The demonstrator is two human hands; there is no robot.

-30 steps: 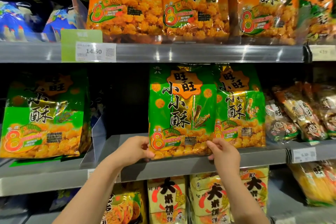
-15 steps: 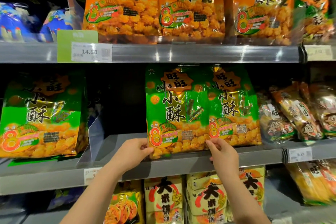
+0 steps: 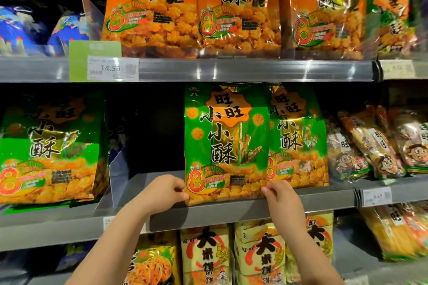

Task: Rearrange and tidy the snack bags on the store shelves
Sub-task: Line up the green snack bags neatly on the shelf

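Observation:
A green snack bag [image 3: 225, 143] stands upright at the front of the middle shelf [image 3: 324, 199]. My left hand [image 3: 162, 192] pinches its lower left corner. My right hand [image 3: 281, 196] pinches its lower right corner. A second green bag [image 3: 301, 141] stands right behind and to the right of it, partly overlapped. Another green bag [image 3: 51, 150] stands alone at the left of the same shelf.
A clear plastic divider [image 3: 118, 173] stands left of a dark gap on the middle shelf. Three orange bags [image 3: 238, 9] line the top shelf, above a price tag [image 3: 104, 65]. Cartoon-face packs [image 3: 375, 146] lie at right. Yellow packs [image 3: 259, 254] fill the lower shelf.
The held green bag has tipped more upright and stands squarer to me. Both hands stayed at its lower corners.

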